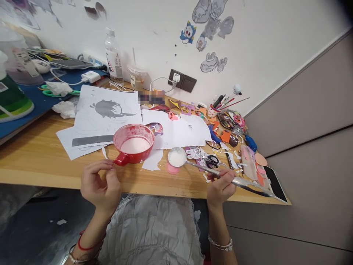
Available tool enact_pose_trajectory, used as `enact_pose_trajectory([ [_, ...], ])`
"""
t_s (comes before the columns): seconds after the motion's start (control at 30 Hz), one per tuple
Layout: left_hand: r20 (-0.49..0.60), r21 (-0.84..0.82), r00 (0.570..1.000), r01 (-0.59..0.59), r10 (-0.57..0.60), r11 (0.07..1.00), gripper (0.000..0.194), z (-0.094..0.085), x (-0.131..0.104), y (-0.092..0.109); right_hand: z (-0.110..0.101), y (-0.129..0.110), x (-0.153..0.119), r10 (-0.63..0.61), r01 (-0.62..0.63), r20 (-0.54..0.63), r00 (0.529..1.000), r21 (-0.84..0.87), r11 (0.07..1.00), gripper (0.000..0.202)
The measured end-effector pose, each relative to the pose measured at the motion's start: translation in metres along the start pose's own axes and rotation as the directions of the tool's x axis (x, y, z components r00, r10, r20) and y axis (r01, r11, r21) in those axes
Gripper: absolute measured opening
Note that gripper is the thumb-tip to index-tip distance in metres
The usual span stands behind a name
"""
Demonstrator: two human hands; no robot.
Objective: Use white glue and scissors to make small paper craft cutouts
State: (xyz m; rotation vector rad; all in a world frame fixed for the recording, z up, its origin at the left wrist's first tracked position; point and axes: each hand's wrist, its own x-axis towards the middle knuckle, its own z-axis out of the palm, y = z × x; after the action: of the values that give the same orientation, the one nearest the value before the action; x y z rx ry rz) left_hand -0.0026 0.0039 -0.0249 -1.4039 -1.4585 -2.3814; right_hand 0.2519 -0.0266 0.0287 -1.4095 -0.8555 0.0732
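Note:
My left hand [100, 186] is closed at the end of the short handle of a red bowl [135, 157], thumb and fingertips together. White powder [135, 145] covers the bowl's bottom, and whitish residue clings to its inner wall. The bowl is over the sheets of paper; whether it rests on them I cannot tell. My right hand [222, 187] grips a long-handled metal ladle [202, 168] around the handle. White powder [177, 158] fills the ladle's cup, right of the bowl. Beneath that cup shows a round pink piece [173, 169].
A drawing [109, 110] and white sheets [179, 130] lie behind the bowl. Scissors [212, 160], paper scraps and a pen cup [213, 110] crowd the right side. A bottle [113, 60] and a plastic cup [137, 77] stand by the wall. A raised blue surface [41, 99] is at left.

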Motion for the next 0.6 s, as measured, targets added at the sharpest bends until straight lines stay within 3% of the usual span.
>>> enact_pose_trajectory([
  [0.3, 0.01, -0.025, 1.0, -0.019, 0.019, 1.0, 0.013, 0.0, 0.0, -0.001, -0.006, 0.001, -0.018, -0.142, 0.141, 0.012, 0.99, 0.073, 0.987, 0.029],
  [0.6, 0.012, -0.031, 0.999, -0.03, 0.03, 0.999, 0.013, -0.001, -0.001, -0.004, 0.003, 0.005, -0.015, -0.158, 0.159, -0.013, 0.987, 0.065, 0.985, 0.029],
])
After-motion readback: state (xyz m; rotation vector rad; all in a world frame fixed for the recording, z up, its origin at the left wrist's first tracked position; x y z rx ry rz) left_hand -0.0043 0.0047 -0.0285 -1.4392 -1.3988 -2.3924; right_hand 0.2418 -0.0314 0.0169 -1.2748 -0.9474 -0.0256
